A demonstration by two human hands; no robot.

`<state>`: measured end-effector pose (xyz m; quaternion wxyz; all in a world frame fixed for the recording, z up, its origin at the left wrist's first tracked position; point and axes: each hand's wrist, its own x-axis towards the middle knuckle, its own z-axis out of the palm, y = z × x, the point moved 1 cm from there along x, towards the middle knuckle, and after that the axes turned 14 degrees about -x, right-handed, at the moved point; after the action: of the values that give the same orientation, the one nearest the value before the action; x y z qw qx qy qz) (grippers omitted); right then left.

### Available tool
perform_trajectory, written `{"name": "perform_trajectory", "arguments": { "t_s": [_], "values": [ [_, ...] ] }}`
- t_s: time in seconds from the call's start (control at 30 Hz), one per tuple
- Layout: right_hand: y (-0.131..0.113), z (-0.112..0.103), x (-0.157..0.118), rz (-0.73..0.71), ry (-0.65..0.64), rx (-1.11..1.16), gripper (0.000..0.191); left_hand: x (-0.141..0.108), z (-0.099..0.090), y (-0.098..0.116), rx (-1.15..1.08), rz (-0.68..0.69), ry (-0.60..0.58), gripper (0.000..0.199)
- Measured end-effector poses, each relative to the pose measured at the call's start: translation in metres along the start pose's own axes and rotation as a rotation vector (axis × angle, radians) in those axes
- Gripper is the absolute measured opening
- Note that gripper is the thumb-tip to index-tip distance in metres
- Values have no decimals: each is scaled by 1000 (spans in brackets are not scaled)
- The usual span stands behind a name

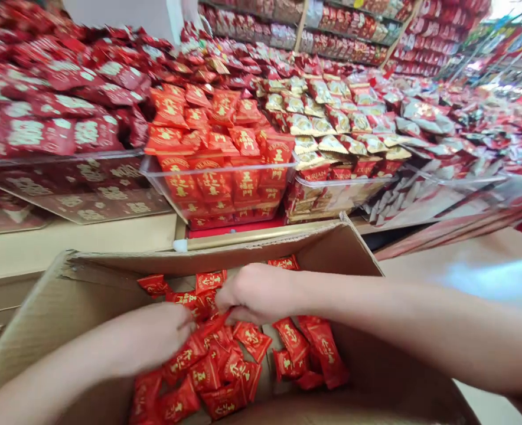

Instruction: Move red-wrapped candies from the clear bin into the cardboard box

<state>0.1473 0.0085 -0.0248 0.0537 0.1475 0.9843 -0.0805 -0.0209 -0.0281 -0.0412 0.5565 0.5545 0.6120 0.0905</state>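
We have a cardboard box (75,295) open in front of us, its far edge just beside the display ledge (123,233). Beyond that edge, the clear bin (221,169) is heaped above its rim with gold-lettered red wrapped sweets (170,106), so we judge it full or nearly so. Inside the box, matching sweets (205,372) lie loose, mostly from the middle toward the near-left corner, with a smaller cluster (327,351) by the right wall; bare cardboard shows between them. Gathering looks under way rather than finished, since these lie scattered and unsorted. Our left hand (159,336) reaches in over the left wall, palm down, wrist nearly straight, its fingers curled over the pile; we cannot tell whether they grip anything. Our right hand (261,292) comes across from the right edge, forearm almost level, knuckles up, thumb and fingers apparently pinching one end of a single red sweet (214,324) between the two hands.
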Motion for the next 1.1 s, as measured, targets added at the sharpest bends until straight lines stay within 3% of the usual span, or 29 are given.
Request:
{"name": "perform_trajectory", "arguments": {
  "t_s": [0.03,0.1,0.2,0.3,0.4,0.47,0.6,0.77,0.9,1.1],
  "values": [
    [0,-10,-4,2,99,-29,13,1,-9,5,-119,-106,-59,23],
    [-2,-23,-15,14,237,-94,19,0,-20,17,-462,-168,-127,30],
    [-2,-31,-27,61,336,-75,22,-8,-22,34,-814,-28,-199,33],
    [2,-36,-30,88,415,131,21,-13,-17,39,-809,84,-113,37],
    [5,-38,-27,242,480,437,23,-16,-13,42,-746,160,-43,43],
    [5,-35,-23,336,457,644,23,-19,-11,45,-687,250,2,42],
    [2,-25,-15,354,425,916,47,-23,-7,51,-674,382,97,38],
    [3,-25,-9,347,376,1280,40,-21,0,47,-826,461,144,50],
    [4,-37,-16,403,387,1192,32,-21,-2,46,-835,593,262,42],
    [37,-107,-35,456,974,516,21,-15,-19,40,-630,628,384,25]
  ]
}}
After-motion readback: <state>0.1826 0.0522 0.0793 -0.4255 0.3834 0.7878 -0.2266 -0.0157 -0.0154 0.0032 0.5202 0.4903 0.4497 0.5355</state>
